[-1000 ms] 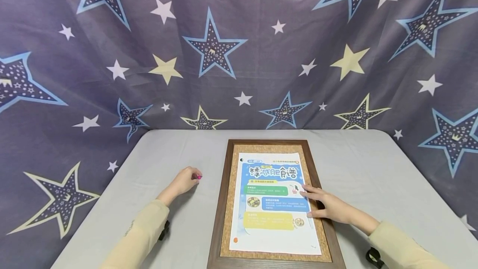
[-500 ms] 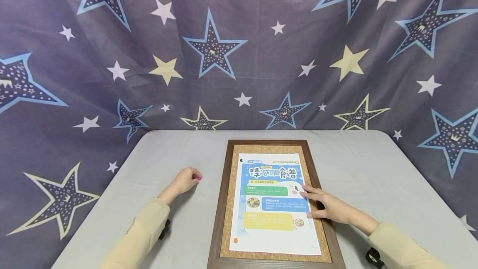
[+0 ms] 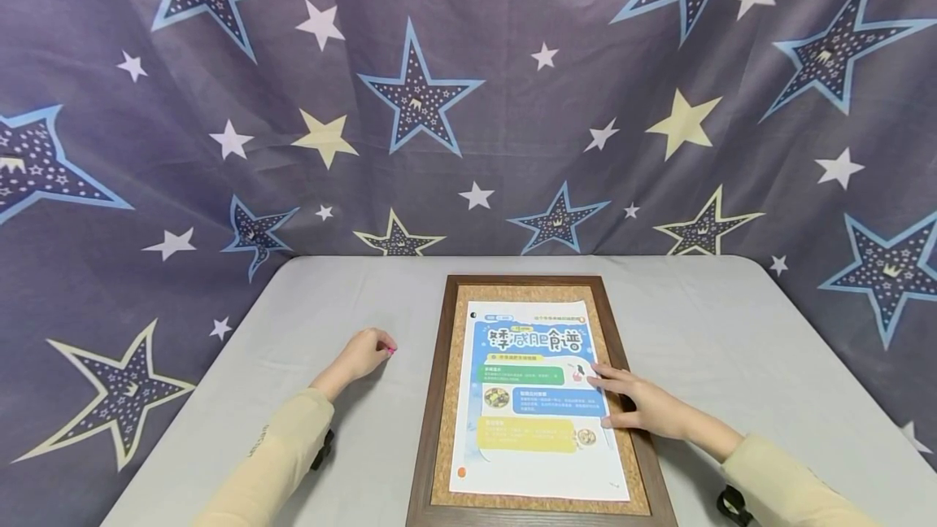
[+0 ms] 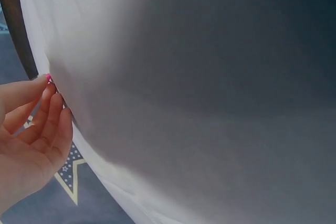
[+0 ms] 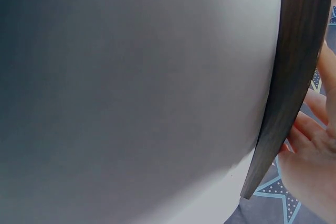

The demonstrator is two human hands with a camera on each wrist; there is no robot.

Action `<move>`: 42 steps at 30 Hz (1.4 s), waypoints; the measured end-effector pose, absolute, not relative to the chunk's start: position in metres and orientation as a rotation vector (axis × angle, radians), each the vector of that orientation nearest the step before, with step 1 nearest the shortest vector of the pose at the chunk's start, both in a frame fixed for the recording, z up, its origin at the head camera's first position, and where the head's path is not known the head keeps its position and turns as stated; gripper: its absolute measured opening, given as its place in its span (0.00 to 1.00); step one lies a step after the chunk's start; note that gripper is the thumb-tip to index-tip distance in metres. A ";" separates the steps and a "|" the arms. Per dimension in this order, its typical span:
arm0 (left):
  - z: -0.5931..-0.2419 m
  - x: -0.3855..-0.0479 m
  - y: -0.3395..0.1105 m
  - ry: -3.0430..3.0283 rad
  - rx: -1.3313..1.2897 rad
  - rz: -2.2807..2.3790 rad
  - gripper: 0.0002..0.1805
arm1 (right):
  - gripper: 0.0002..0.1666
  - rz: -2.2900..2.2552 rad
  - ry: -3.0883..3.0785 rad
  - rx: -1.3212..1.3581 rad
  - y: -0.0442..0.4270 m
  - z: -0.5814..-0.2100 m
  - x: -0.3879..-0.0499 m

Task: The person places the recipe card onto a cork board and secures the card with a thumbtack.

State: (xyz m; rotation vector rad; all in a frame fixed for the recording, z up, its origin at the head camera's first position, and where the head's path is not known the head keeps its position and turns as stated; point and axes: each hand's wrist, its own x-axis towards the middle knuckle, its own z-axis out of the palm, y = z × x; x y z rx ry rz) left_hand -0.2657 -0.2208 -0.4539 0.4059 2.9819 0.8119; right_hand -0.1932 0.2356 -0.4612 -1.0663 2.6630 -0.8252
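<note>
A small pink push pin (image 3: pixel 392 350) is pinched between the thumb and fingers of my left hand (image 3: pixel 362 354), low over the table, left of the framed cork board (image 3: pixel 446 462). The left wrist view shows the pin's pink head (image 4: pixel 48 77) at the thumb tip; the fingers hide most of the rest. On the board lies a printed sheet (image 3: pixel 542 474) with a blue heading and coloured text boxes. A black dot (image 3: pixel 472 315), perhaps a pin head, marks its top left corner. My right hand (image 3: pixel 644 407) reaches over the brown frame, spread fingers resting on the sheet's right edge.
A grey cloth covers the table (image 3: pixel 703 324). Behind it hangs a purple-grey curtain (image 3: pixel 505 104) printed with stars. Black bands (image 3: pixel 734 504) sit under both forearms. In the right wrist view, the dark wooden frame (image 5: pixel 294 61) stands beside the fingers.
My left hand has turned very slightly, and a little less of the pink pin shows. The right hand, sheet and board stay in place.
</note>
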 end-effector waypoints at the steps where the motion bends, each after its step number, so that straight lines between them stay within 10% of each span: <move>1: -0.454 -0.266 -0.221 2.984 0.403 0.811 0.04 | 0.39 -0.825 2.663 -1.065 0.236 -0.461 -0.193; 42: -0.441 -0.234 -0.187 2.756 0.580 1.165 0.04 | 0.39 -0.821 2.663 -1.043 0.235 -0.457 -0.193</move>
